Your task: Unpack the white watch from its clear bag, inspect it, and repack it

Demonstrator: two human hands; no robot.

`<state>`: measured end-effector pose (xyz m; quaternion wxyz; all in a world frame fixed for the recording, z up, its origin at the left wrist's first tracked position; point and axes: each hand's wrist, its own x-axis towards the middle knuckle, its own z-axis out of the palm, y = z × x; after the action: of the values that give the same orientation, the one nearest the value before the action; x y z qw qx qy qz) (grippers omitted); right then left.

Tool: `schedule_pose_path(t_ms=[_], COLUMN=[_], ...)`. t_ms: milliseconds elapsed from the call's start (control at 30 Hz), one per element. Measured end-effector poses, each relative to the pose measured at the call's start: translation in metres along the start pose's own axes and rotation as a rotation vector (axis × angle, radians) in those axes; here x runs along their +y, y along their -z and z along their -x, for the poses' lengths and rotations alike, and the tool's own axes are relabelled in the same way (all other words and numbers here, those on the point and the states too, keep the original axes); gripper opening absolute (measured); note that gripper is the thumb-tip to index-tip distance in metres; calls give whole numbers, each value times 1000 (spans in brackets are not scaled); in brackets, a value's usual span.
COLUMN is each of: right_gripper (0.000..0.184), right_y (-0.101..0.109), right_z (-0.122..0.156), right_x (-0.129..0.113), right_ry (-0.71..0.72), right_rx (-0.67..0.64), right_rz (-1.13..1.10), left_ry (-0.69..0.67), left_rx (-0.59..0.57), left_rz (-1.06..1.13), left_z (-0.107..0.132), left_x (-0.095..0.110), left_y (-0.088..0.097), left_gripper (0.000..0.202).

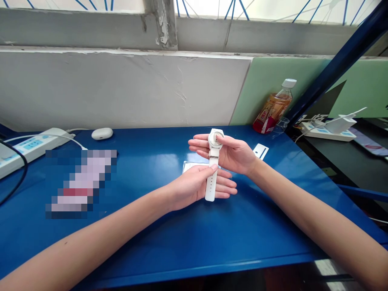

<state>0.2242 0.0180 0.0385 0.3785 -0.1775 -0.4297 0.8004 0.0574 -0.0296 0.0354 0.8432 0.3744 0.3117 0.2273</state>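
Observation:
A white wristwatch [211,178] lies lengthwise across both my hands, above the blue desk [145,238]. My right hand [233,153] holds its round dial end, with the thumb pressed on the face and the fingers stretched out beneath. Lower down, my left hand [197,184] pinches the strap under its thumb, its other fingers extended flat behind. The strap's free end, with a row of holes, points toward me. Behind my left hand a clear-edged white item [188,165] rests on the desk, mostly hidden.
At the left are a power strip [36,145], a white earbud case [102,133] and a pixelated phone-like shape [87,178] with a cable. A drink bottle [273,107] leans at the back right. Near my right wrist lies a white card [261,151]. A blue post [336,60] slants at right.

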Motion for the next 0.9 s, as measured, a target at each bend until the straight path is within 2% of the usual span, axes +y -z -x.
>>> schedule_pose_path(t_ms=[367, 633, 900], right_gripper=[49, 55, 67], right_y=[-1, -2, -3], right_z=[1, 1, 1], right_x=[0, -1, -2], right_ry=[-38, -20, -27], right_rx=[6, -30, -22], right_rz=[7, -19, -22], left_ry=[2, 13, 14], left_rx=[-60, -15, -39], left_rz=[33, 54, 68], left_z=[-1, 0, 0], left_x=[-1, -2, -3], left_y=[4, 1, 4], left_gripper=[41, 44, 42])
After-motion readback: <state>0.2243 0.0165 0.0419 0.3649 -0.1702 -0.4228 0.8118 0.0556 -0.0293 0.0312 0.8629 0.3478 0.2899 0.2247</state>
